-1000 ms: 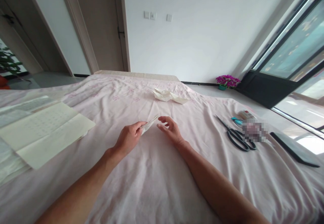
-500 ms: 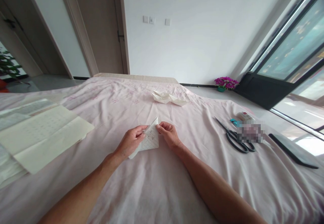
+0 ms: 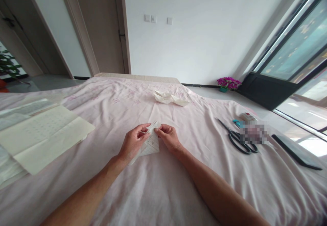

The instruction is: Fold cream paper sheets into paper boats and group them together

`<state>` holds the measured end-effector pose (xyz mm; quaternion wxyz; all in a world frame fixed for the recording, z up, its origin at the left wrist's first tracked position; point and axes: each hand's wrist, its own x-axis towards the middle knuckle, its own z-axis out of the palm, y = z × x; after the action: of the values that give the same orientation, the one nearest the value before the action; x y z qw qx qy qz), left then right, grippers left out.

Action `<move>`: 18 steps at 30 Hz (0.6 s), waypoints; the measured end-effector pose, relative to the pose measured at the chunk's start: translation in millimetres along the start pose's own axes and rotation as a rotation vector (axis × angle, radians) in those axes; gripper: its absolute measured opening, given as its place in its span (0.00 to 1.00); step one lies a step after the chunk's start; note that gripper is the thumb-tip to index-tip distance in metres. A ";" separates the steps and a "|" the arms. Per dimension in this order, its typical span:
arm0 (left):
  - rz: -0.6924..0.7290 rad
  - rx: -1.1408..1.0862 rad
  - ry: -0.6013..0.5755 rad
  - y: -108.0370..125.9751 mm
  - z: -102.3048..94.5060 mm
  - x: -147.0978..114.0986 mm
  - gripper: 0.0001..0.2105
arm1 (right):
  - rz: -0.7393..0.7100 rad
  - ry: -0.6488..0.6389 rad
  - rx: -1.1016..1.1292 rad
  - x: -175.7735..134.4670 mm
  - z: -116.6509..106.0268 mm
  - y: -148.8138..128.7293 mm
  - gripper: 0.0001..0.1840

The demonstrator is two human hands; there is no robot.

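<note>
Pinching folded paper [image 3: 150, 148], left fingers [image 3: 144, 137] and right fingers [image 3: 165, 128] flank unreadably small writing [image 3: 153, 141].

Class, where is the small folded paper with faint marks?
In the head view, the folded paper is below centre, held between left hand and right hand, left of the scissors.

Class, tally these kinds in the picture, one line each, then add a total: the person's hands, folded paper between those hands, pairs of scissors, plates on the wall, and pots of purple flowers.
Hands, left hand and right hand: 2
Held folded paper: 1
Pairs of scissors: 1
Wall plates: 3
Pots of purple flowers: 1
Total: 8
</note>
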<state>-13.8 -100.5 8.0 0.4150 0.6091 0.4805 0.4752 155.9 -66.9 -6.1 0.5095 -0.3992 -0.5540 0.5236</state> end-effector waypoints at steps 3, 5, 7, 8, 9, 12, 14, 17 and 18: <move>0.014 -0.024 -0.025 3.7 0.4 -0.1 0.19 | -0.002 -0.020 0.022 -2.1 3.2 -0.7 0.21; 0.009 -0.026 -0.030 5.5 -0.2 0.0 0.19 | -0.005 -0.033 0.043 -3.0 3.9 -0.8 0.20; -0.013 -0.034 -0.028 6.6 -1.2 0.0 0.19 | -0.006 -0.036 0.051 -3.5 3.8 -0.9 0.20; -0.025 -0.045 -0.028 7.0 -1.7 0.0 0.19 | -0.007 -0.036 0.050 -3.6 3.6 -1.0 0.20; -0.037 -0.059 -0.028 7.4 -2.1 -0.1 0.19 | -0.009 -0.036 0.044 -3.8 3.3 -1.0 0.20; -0.066 -0.099 -0.034 8.3 -3.4 -0.5 0.20 | -0.018 -0.030 0.011 -3.7 2.4 -1.2 0.20; -0.085 -0.116 -0.054 8.5 -4.5 -0.6 0.20 | -0.025 -0.010 -0.017 -3.4 1.7 -1.3 0.21; -0.104 -0.123 -0.089 7.6 -6.7 -0.2 0.20 | -0.039 0.029 -0.044 -2.7 0.4 -1.8 0.21; -0.106 -0.119 -0.103 7.1 -7.4 0.0 0.20 | -0.039 0.039 -0.049 -2.4 0.1 -2.0 0.21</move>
<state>-19.7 -101.6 16.4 0.4993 0.5805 0.4611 0.4485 156.4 -69.5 -4.4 0.5204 -0.4107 -0.5644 0.4919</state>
